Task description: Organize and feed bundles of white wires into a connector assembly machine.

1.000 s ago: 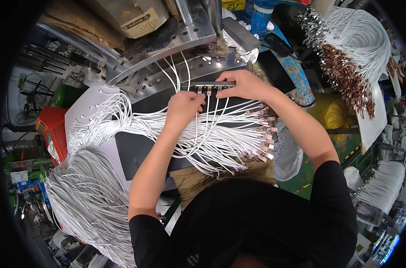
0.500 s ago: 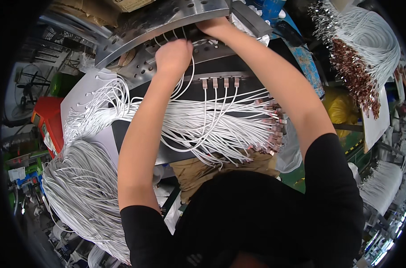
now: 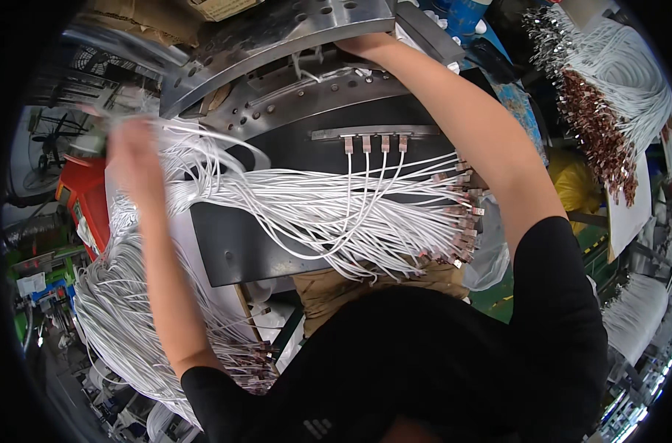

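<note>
Item: white cable bundle [image 3: 328,210], laid across the dark bench [image 3: 240,251]. It fans out below and between both hands, its copper-coloured plug ends [image 3: 458,229] gathered toward the right-arm side, probably so single leads can be drawn off one at a time.

Item: four plugged cables [image 3: 373,144], seated side by side in a narrow metal bar [image 3: 373,133] just below the right hand; their leads droop down into the bundle.

Item: left hand [image 3: 133,151]. Arm stretched out and up to the left, motion-blurred. It sits at the far-left end of the bundle, among looping white strands; whether the fingers pinch any strand cannot be told from the blur.

Item: right hand [image 3: 365,44]. Arm extended fully upward and forward, hand at the edge of the curved, drilled metal fixture [image 3: 277,37]. Fingers are hidden at the plate's edge; closed or spread cannot be told.

Item: spare stock. A second heap of white cables [image 3: 114,317] hangs below the left arm; another bunch with copper ends [image 3: 609,111] lies well right of the right arm.
</note>
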`<state>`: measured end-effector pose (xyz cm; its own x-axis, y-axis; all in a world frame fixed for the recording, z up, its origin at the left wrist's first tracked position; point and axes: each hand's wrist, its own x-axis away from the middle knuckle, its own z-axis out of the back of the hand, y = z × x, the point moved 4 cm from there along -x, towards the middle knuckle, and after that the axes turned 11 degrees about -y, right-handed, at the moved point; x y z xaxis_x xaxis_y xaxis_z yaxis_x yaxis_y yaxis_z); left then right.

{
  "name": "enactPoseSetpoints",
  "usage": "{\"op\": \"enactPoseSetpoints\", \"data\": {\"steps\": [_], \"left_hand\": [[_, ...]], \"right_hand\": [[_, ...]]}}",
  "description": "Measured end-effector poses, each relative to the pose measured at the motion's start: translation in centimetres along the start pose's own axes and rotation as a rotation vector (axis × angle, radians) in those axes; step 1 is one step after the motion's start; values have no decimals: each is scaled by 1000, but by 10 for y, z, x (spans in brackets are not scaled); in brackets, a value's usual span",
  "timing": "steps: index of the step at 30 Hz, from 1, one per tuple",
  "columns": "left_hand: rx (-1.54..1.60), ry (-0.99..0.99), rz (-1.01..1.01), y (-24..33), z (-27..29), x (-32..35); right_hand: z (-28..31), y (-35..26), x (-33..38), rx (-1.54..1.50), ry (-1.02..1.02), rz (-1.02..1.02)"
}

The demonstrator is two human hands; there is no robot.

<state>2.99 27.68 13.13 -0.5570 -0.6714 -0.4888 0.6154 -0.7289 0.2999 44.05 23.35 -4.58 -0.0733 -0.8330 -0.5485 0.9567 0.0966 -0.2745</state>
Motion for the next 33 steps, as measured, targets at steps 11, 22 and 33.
{"op": "enactPoseSetpoints", "data": {"steps": [11, 22, 33], "left_hand": [[6, -167, -80, 98, -33, 67], [-151, -286, 5, -22, -47, 51], [640, -223, 204, 92, -39, 88]], "right_hand": [[155, -140, 127, 102, -27, -79], [187, -155, 171, -151, -636, -197], [153, -143, 120, -221, -336, -56]]}}
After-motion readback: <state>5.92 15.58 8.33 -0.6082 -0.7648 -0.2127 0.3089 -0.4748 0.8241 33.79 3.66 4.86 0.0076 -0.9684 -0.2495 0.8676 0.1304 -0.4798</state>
